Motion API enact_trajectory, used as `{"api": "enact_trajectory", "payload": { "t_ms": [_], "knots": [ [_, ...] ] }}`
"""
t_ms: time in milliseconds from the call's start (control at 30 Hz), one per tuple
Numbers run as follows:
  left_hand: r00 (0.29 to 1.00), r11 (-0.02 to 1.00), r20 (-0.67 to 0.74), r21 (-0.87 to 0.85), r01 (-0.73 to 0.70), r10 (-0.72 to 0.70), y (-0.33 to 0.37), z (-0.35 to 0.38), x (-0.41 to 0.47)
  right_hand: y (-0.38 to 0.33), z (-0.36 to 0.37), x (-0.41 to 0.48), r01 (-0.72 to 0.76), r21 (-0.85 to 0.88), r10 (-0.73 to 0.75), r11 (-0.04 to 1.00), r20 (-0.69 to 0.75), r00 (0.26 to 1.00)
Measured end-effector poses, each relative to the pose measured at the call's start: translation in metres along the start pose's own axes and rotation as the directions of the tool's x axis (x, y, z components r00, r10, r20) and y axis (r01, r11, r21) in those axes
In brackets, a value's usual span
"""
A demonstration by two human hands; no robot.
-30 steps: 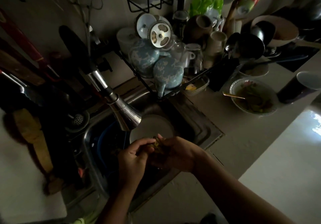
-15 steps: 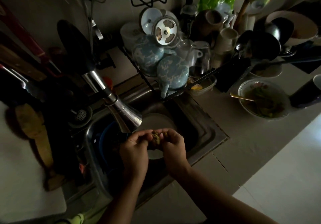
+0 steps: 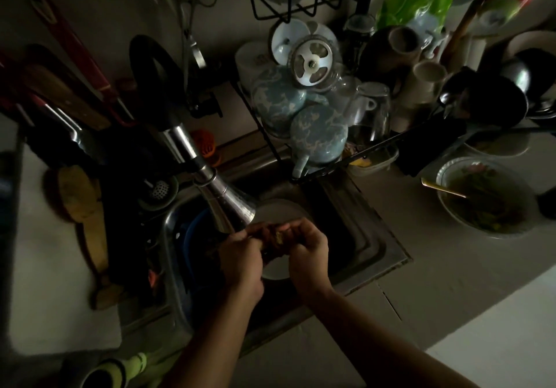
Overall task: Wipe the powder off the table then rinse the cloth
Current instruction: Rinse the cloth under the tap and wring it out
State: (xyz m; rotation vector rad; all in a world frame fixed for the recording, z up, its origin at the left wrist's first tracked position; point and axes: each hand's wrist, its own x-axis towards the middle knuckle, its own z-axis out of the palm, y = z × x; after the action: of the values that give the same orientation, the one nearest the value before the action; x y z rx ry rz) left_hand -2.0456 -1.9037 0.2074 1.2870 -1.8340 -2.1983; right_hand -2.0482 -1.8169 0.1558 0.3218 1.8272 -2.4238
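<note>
**Left hand (image 3: 240, 262) and right hand (image 3: 307, 249) clench a wadded dark-brown cloth (image 3: 275, 238) over the stainless steel sink (image 3: 388, 252)**

The scene is dim. Both hands meet over the middle of the basin, knuckles up, with the fingers of each curled tightly round one end of the cloth. The left hand grasps the left end and the right hand grasps the right end. Only a short, bunched stretch of cloth shows between them, with a small yellowish patch on it.

The cloth sits just below and in front of the conical steel spray head of the tap (image 3: 228, 204), whose mouth points down at the left hand. Whether water is running cannot be told in this light.

Under the hands, inside the sink, lies a round white plate (image 3: 275, 268). Left of it is the curved rim of a blue bowl (image 3: 192, 237).

The grey tabletop (image 3: 421, 282) surrounds the sink. On it, well to the right of the hands, stands a white flowered bowl (image 3: 451, 216) holding green scraps, with a gold-coloured spoon handle (image 3: 442, 189) resting across its rim.

Behind the sink, a black wire dish rack (image 3: 376, 144) carries blue-patterned ceramic pots (image 3: 319, 135), clear glasses and mugs. To the left of the sink lies a white cutting board (image 3: 51, 282) with a wooden paddle (image 3: 84, 201) on it.
</note>
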Motion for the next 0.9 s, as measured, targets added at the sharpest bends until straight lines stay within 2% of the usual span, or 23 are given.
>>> {"api": "enact_trajectory", "payload": {
  "t_ms": [100,200,267,367,433,467,567,667,800,900],
  "knots": [
    [0.998,0.998,0.022,-0.025,0.055,-0.055,0.003,0.002,0.001,0.006,-0.004,0.001,0.044,-0.096,-0.043,0.994,0.022,0.999],
    [0.988,0.988,0.083,-0.074,0.133,-0.126,0.012,0.0,0.002,0.0,-0.005,-0.004,0.094,-0.115,-0.087,0.989,0.069,0.994],
    [0.988,0.991,0.112,-0.068,0.118,-0.11,0.013,-0.002,0.005,-0.011,-0.01,-0.006,-0.003,-0.053,0.009,0.999,0.104,0.995],
    [0.995,0.999,0.099,-0.032,0.015,-0.012,0.004,-0.004,0.008,-0.03,-0.025,-0.009,-0.291,0.145,0.268,0.946,0.156,0.951],
    [0.992,0.996,0.092,-0.029,-0.079,0.081,-0.001,-0.004,0.004,-0.036,-0.032,-0.008,-0.468,0.352,0.442,0.811,0.155,0.883],
    [0.986,0.991,0.097,-0.02,-0.131,0.133,-0.002,-0.004,0.0,-0.039,-0.034,-0.008,-0.536,0.397,0.523,0.745,0.152,0.839],
    [0.943,0.951,0.147,0.029,-0.307,0.3,-0.005,-0.009,-0.008,-0.044,-0.037,-0.011,-0.71,0.263,0.701,0.654,0.144,0.699],
    [0.851,0.851,0.248,0.143,-0.505,0.463,-0.006,-0.019,-0.01,-0.049,-0.042,-0.013,-0.761,0.18,0.731,0.624,0.21,0.649],
    [0.723,0.699,0.447,0.255,-0.668,0.527,-0.014,-0.032,-0.007,-0.052,-0.035,-0.006,-0.758,0.131,0.715,0.638,0.262,0.648],
    [0.665,0.628,0.498,0.273,-0.729,0.556,-0.018,-0.035,-0.006,-0.049,-0.019,-0.005,-0.634,0.055,0.612,0.771,0.208,0.763]
  ]
}}
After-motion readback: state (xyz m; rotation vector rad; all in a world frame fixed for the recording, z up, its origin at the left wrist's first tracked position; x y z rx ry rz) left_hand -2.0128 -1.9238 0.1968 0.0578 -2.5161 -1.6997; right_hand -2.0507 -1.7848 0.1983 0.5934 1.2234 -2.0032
